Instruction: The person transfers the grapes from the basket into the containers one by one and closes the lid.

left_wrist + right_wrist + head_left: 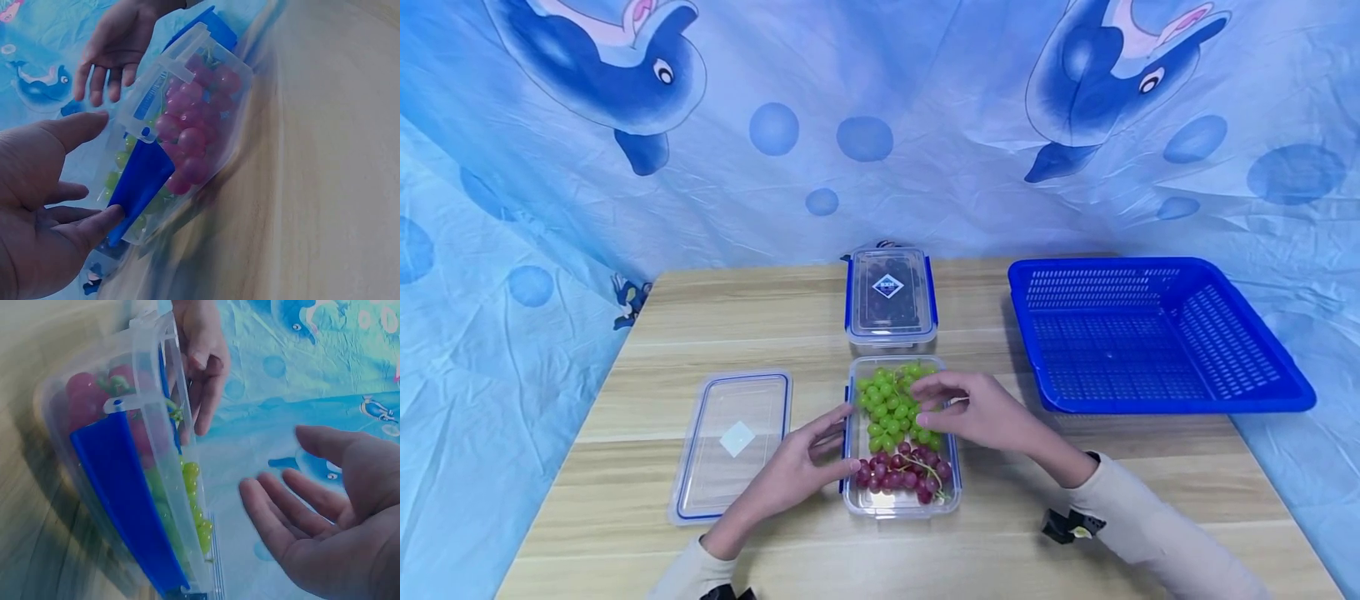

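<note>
A clear container (904,507) with blue side clips holds a bunch of green grapes (891,408) in its far part and a bunch of red grapes (902,475) nearer the person. My left hand (805,462) is at the container's left side, its fingertips by the rim and a blue clip (140,181). Over the green grapes hovers my right hand (966,408), fingers loosely bent; the right wrist view shows that hand (325,519) with nothing in its grasp, apart from the container.
A clear lid (700,467) with a blue seal lies on the wooden table (625,417) at left. Behind the container stands a second, lidded container (891,312) with dark contents. A blue plastic basket (1150,350) sits at the right, overhanging the table edge.
</note>
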`<state>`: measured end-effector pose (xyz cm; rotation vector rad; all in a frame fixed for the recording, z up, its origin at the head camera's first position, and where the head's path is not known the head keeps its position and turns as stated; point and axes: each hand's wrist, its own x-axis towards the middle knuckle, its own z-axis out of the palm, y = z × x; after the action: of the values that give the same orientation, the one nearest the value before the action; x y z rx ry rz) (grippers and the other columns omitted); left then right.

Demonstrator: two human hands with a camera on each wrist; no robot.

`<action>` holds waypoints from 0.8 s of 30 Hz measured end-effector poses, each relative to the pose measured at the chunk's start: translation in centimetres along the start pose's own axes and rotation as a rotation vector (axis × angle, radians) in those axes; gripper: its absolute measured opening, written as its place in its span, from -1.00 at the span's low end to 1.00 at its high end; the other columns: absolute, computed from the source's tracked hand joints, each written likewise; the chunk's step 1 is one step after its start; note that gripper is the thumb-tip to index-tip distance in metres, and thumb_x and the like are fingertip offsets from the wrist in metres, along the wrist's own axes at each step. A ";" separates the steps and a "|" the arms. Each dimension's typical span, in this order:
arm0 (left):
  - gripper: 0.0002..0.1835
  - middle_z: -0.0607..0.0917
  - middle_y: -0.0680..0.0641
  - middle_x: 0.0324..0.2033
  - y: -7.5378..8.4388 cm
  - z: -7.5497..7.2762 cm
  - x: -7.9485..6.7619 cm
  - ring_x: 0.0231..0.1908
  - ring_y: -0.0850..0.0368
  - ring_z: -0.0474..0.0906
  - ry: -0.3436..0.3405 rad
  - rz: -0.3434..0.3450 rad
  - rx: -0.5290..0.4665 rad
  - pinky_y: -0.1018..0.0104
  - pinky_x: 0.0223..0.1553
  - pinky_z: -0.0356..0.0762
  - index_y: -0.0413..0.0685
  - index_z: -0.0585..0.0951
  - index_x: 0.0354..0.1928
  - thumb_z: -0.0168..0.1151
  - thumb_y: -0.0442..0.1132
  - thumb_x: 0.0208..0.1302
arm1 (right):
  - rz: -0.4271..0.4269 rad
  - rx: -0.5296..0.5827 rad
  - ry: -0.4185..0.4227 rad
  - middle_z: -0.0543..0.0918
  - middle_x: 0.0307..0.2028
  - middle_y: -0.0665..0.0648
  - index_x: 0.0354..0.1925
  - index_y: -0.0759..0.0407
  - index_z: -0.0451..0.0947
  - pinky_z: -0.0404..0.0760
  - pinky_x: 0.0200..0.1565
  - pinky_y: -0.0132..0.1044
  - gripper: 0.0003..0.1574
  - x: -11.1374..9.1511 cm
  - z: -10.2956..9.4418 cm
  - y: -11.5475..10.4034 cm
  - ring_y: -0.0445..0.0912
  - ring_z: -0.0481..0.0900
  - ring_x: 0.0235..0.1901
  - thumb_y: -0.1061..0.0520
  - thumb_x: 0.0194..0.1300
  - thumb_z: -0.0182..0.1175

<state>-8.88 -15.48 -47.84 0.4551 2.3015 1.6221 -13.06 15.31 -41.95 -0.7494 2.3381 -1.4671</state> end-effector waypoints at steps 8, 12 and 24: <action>-0.22 0.41 -0.30 0.42 1.1 -3.3 -0.8 0.32 -0.32 0.46 0.122 0.021 0.031 0.08 0.24 0.58 -0.14 0.28 0.52 0.38 -0.11 0.36 | 0.060 0.110 0.060 0.63 0.24 0.19 0.31 0.10 0.53 0.74 0.07 -0.19 -0.32 1.8 0.5 -2.1 0.04 0.68 0.11 -0.06 0.31 0.42; -0.28 0.42 -0.29 0.42 1.5 -6.4 -1.4 0.36 -0.26 0.43 0.175 0.056 0.143 0.09 0.28 0.55 -0.25 0.29 0.50 0.31 -0.13 0.42 | 0.084 0.149 0.038 0.60 0.27 0.19 0.36 0.14 0.48 0.73 0.09 -0.16 -0.28 3.1 1.2 -2.8 0.01 0.67 0.12 -0.05 0.32 0.41; -0.29 0.43 -0.38 0.38 1.5 -14.4 -5.1 0.26 -0.37 0.49 0.214 -0.165 0.379 0.24 0.08 0.70 -0.28 0.28 0.51 0.18 0.01 0.52 | 0.174 0.348 -0.080 0.62 0.24 0.16 0.37 0.21 0.43 0.66 0.19 -0.21 -0.27 7.1 6.9 -4.9 -0.02 0.64 0.15 0.09 0.32 0.41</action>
<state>-10.00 -29.38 -41.52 0.1680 2.7376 1.2101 -14.21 4.41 -40.33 -0.4893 1.9593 -1.6684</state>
